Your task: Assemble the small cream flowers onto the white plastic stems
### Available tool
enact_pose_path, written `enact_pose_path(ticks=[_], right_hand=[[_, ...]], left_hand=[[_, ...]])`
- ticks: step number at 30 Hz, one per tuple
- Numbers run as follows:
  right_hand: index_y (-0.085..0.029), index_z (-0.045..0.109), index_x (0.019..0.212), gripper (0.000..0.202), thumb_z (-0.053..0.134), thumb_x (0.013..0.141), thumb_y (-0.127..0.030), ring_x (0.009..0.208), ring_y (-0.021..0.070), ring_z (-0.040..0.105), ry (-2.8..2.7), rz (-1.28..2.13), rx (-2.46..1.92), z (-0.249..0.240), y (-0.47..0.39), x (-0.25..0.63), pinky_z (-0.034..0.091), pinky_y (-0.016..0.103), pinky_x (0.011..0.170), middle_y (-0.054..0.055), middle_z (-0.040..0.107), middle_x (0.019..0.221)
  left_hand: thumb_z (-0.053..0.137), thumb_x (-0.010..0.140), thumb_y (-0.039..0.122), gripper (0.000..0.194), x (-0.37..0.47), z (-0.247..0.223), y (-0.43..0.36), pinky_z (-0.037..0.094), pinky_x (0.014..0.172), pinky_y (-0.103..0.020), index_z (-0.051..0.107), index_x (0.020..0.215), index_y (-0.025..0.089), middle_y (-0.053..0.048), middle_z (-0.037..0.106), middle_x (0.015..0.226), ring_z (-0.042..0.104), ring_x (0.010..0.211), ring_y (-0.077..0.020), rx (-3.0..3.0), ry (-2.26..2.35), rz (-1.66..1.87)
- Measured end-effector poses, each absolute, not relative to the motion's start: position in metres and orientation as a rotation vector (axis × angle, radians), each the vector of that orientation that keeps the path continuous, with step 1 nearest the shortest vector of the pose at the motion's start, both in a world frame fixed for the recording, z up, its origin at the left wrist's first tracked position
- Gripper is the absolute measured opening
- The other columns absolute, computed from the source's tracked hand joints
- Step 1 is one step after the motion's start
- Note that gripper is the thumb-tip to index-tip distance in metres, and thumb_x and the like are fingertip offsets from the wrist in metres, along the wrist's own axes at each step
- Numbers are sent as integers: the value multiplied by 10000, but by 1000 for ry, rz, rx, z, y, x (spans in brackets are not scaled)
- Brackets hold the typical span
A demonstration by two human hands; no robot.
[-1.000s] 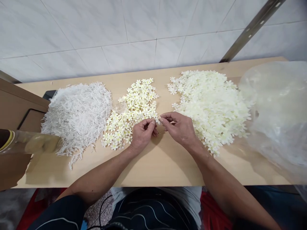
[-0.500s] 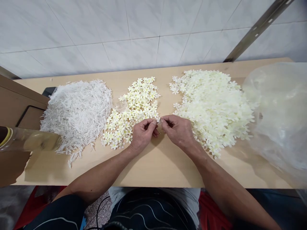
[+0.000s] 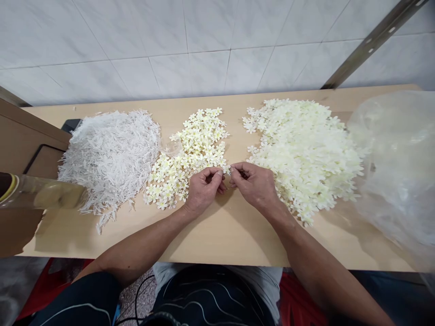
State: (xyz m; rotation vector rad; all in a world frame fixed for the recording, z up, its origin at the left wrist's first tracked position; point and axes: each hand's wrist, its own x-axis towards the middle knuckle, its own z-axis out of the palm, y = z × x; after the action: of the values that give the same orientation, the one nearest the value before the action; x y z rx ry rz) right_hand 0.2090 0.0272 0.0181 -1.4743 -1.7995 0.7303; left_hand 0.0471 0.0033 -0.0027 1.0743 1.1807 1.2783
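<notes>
My left hand (image 3: 205, 186) is closed in a pinch, thumb against forefinger, at the near edge of a middle pile of small artificial flowers (image 3: 204, 144) with yellow centres. Facing it, my right hand (image 3: 255, 184) pinches too, its fingertips almost meeting those of the left. A small whitish artificial flower (image 3: 227, 170) shows between the fingertips, partly hidden. What the left fingers grip is too small to make out. Beyond my right hand spreads a larger heap of pale artificial flowers (image 3: 309, 149). On the left lies a heap of thin white plastic pieces (image 3: 110, 156).
A clear plastic bag (image 3: 399, 154) lies at the right end of the wooden table (image 3: 217, 242). At the left, a transparent jar (image 3: 50, 194) juts in beside a brown box (image 3: 27, 131). The tiled wall (image 3: 204, 36) and a metal upright (image 3: 367, 47) stand behind.
The view has shifted slightly. Both hands keep their pinches close together over the same spot, with the fingertips a little further apart.
</notes>
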Motion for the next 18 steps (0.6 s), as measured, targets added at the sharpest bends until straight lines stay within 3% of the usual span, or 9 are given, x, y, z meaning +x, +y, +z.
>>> enact_pose_path(ticks=[9, 18], right_hand=[[-181, 732, 863, 229, 639, 911, -386, 565, 173, 702, -1562, 1001, -1470, 30, 28, 214, 568, 277, 591, 21, 723, 668], [-184, 706, 824, 311, 744, 854, -492, 565, 133, 607, -1297, 1332, -1234, 44, 30, 230, 593, 284, 549, 18, 663, 696]], left_hand=[[685, 906, 501, 345, 46, -4, 2, 558, 557, -255, 690, 867, 158, -30, 688, 639, 627, 534, -129, 1067, 1170, 1297], [679, 909, 457, 306, 46, -2, -1, 551, 556, -244, 686, 858, 155, -21, 675, 621, 627, 530, -127, 1055, 1147, 1306]])
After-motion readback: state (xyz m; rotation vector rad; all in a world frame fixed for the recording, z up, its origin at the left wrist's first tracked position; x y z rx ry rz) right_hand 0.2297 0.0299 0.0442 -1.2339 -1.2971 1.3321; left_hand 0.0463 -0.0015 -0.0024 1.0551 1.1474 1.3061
